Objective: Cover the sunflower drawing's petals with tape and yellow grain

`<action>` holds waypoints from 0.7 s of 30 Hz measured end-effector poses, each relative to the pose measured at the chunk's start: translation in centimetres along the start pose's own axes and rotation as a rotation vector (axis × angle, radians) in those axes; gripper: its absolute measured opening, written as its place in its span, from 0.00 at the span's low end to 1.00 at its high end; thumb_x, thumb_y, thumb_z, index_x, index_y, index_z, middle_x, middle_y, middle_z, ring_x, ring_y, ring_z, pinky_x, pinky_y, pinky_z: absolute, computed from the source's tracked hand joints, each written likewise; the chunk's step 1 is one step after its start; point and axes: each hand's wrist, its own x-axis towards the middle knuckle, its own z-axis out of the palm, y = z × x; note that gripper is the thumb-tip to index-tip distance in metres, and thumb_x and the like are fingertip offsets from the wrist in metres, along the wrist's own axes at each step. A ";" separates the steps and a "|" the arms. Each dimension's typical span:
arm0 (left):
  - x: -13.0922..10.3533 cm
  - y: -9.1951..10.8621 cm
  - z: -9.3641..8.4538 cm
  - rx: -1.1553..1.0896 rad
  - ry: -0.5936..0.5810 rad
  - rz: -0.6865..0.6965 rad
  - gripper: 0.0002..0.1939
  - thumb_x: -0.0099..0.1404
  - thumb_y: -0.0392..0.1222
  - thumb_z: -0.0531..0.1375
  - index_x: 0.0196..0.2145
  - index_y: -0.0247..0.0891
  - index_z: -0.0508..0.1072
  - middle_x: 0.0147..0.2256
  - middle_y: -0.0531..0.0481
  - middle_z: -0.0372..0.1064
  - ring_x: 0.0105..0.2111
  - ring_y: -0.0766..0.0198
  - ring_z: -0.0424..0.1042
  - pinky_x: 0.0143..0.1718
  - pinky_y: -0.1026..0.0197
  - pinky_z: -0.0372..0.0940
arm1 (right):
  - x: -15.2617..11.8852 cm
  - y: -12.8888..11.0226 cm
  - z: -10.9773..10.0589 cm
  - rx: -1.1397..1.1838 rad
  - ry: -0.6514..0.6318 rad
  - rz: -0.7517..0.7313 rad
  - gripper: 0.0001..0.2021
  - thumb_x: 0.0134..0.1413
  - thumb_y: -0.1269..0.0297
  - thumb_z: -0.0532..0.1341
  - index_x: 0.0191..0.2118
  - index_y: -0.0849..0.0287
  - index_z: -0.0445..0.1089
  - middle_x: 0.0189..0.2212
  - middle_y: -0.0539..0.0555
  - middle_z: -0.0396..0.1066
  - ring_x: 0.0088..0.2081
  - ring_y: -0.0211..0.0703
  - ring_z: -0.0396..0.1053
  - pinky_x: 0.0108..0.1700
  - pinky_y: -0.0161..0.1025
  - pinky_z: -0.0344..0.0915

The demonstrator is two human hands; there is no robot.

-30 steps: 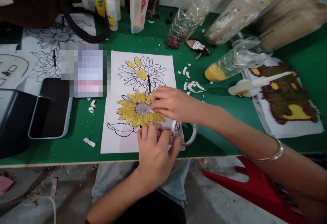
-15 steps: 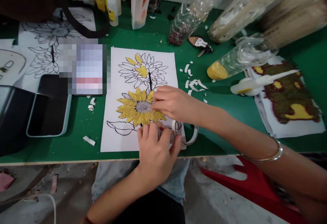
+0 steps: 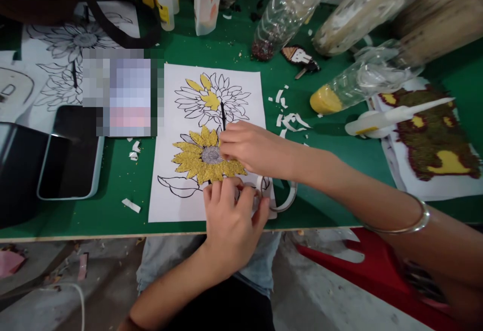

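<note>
On a white sheet of paper (image 3: 175, 208) are two outlined flowers. The lower flower (image 3: 196, 165) has petals covered in yellow grains around a grey centre; the upper flower (image 3: 236, 87) shows a few plain yellow petals. My right hand (image 3: 256, 147) is closed, its bent fingertips pressed together at the right side of the lower flower's centre. Anything pinched there is hidden. My left hand (image 3: 232, 220) rests at the sheet's lower part, fingers curled and thumb bent inward. White loops (image 3: 289, 197) lie beside its thumb, partly hidden; their kind is unclear.
Paper scraps (image 3: 290, 119) lie right of the sheet. Beyond are a plastic bottle with yellow grains (image 3: 326, 99), a white glue bottle (image 3: 373, 122) on a brown-and-yellow picture (image 3: 449, 162), and a key (image 3: 302, 59). A phone (image 3: 71, 155) lies left; several small bottles (image 3: 165, 4) stand behind.
The view has shifted slightly. My right hand has moved a little left and up over the lower flower. My left hand stays almost in place.
</note>
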 end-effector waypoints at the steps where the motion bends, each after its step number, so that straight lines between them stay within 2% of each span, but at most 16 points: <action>1: 0.0 0.0 0.0 0.000 0.000 -0.001 0.09 0.63 0.43 0.56 0.28 0.38 0.69 0.32 0.47 0.63 0.32 0.60 0.59 0.34 0.56 0.54 | 0.0 0.0 0.0 0.002 0.006 -0.004 0.10 0.49 0.82 0.54 0.27 0.62 0.67 0.27 0.53 0.65 0.32 0.41 0.57 0.34 0.39 0.55; 9: 0.0 0.0 0.0 -0.005 -0.017 -0.010 0.10 0.63 0.44 0.55 0.27 0.38 0.69 0.32 0.48 0.63 0.32 0.60 0.59 0.34 0.56 0.53 | -0.9 0.1 0.3 0.063 0.091 0.002 0.13 0.55 0.79 0.51 0.28 0.61 0.69 0.27 0.52 0.66 0.33 0.41 0.58 0.38 0.40 0.56; 16: 0.2 0.0 -0.1 -0.017 -0.003 -0.015 0.09 0.63 0.43 0.56 0.27 0.38 0.68 0.31 0.48 0.63 0.32 0.61 0.60 0.34 0.57 0.53 | -0.9 0.0 0.5 0.060 0.086 0.017 0.14 0.49 0.84 0.51 0.28 0.62 0.69 0.27 0.53 0.64 0.33 0.41 0.56 0.38 0.40 0.53; 21: 0.2 0.0 0.0 -0.013 0.001 -0.011 0.10 0.63 0.44 0.56 0.27 0.38 0.69 0.31 0.48 0.63 0.32 0.61 0.60 0.34 0.57 0.53 | -0.7 -0.2 0.4 0.087 0.063 0.054 0.12 0.50 0.83 0.51 0.28 0.62 0.68 0.27 0.53 0.64 0.34 0.41 0.56 0.38 0.40 0.51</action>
